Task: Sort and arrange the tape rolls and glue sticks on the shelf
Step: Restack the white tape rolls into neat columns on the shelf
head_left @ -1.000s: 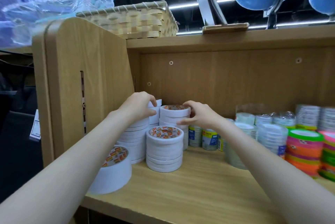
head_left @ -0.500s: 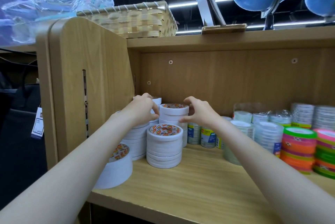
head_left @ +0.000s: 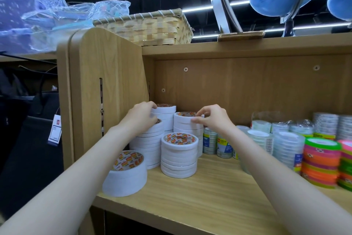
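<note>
On the wooden shelf [head_left: 219, 193], the left hand [head_left: 142, 118] rests curled on the tall white tape stack [head_left: 147, 145] at 9 o'clock of the rear stack [head_left: 187, 126], whose top roll the right hand [head_left: 214, 118] pinches, with coloured tape rolls [head_left: 321, 162] well apart at 3 o'clock.

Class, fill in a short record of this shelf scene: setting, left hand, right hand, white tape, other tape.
Setting: wooden shelf
Left hand: grips top of a back white tape stack
Right hand: pinches top roll of the neighbouring stack
Front: two shorter white stacks
Other tape: clear rolls, neon rolls to the right
</note>
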